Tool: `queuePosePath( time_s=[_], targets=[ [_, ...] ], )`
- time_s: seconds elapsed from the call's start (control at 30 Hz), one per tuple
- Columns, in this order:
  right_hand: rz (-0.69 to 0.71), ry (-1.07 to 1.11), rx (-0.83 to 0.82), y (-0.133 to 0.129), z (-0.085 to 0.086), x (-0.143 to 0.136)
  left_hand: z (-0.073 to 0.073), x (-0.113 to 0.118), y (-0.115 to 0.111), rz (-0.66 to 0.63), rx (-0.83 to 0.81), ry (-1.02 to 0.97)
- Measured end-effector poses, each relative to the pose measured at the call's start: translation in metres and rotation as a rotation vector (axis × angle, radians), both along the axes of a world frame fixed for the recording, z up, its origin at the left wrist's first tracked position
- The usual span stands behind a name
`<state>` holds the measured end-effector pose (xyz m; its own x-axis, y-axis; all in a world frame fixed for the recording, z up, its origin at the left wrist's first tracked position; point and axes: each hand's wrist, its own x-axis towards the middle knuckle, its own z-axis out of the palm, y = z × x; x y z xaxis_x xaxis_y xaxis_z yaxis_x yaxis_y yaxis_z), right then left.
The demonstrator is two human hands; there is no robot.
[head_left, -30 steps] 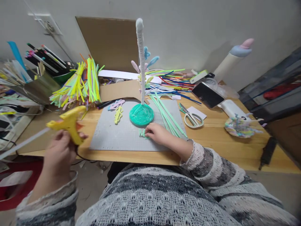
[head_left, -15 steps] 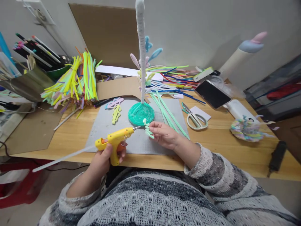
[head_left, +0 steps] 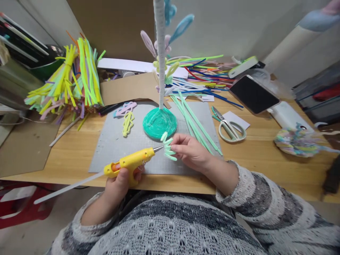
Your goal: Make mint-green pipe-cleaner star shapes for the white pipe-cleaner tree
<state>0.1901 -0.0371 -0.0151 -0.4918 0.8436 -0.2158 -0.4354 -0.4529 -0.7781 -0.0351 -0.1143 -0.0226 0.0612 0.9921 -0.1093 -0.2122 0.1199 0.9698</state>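
Observation:
My left hand (head_left: pixel 120 182) is wrapped round the handle of a yellow hot glue gun (head_left: pixel 130 163), with a long white glue stick (head_left: pixel 69 187) jutting from its back. The gun's metal nozzle meets or nearly meets a mint-green pipe cleaner bent into zigzag loops (head_left: pixel 168 148). My right hand (head_left: pixel 190 150) pinches that piece between thumb and fingers. Just behind it stands a green round base (head_left: pixel 159 124) carrying a white wrapped post (head_left: pixel 160 63). Blue petals (head_left: pixel 182 27) and pink petals (head_left: pixel 148 43) show around the post. A yellow looped pipe cleaner (head_left: pixel 128 124) lies on the grey mat (head_left: pixel 111 148).
Mint pipe cleaners (head_left: pixel 198 127) and scissors (head_left: pixel 231 129) lie to the right, near a phone (head_left: pixel 254 94). Bundled pipe cleaners (head_left: pixel 66 78) fill the back left beside a cardboard strip (head_left: pixel 127 88). A pastel fuzzy piece (head_left: pixel 296 141) sits far right.
The view has moved closer to the table. The glue gun's nozzle is now nearer the mint loops, which appear turned and more fanned out. Both hands keep their hold.

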Motion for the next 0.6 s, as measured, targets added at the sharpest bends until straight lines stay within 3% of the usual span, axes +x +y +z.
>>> queuePosePath(
  time_s=[0.6],
  targets=[
    [0.016, 0.012, 0.009, -0.0018, 0.0004, 0.0003, 0.0054, 0.0074, -0.0009, 0.071, 0.003, -0.032]
  ],
)
